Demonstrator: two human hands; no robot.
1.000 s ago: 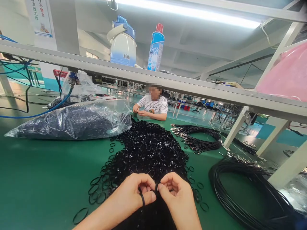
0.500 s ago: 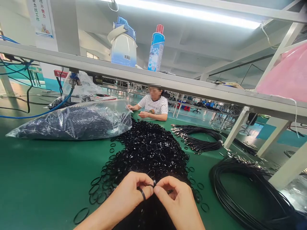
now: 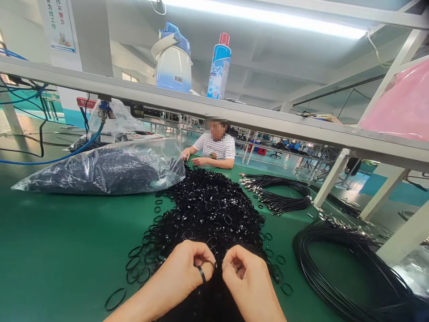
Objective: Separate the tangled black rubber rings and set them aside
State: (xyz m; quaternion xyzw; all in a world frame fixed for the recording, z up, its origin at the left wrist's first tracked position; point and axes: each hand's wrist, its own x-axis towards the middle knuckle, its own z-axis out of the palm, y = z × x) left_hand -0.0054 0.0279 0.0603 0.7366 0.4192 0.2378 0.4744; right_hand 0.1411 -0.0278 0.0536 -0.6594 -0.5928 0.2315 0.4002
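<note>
A large heap of thin black rings (image 3: 214, 205) lies on the green tabletop in front of me. Over its near part, my left hand (image 3: 187, 273) is closed in a pinch on a black ring (image 3: 209, 263). A black band (image 3: 201, 274) loops round the thumb of that hand. Just to the right, my right hand (image 3: 246, 275) has its thumb and forefinger pressed together; whatever lies between them is too small to make out. A narrow gap separates the two sets of fingertips.
A clear bag of dark pieces (image 3: 100, 170) lies left of the heap. Coils of black cable (image 3: 335, 286) rest at right. Across the table sits a person (image 3: 216, 150). A shelf beam (image 3: 214, 105) spans overhead, carrying a jug (image 3: 173, 62) and a spray can (image 3: 219, 67).
My fingertips were together and have parted slightly, the right hand shifting a little to the right. Across the table, the other person's hands have moved closer to the heap.
</note>
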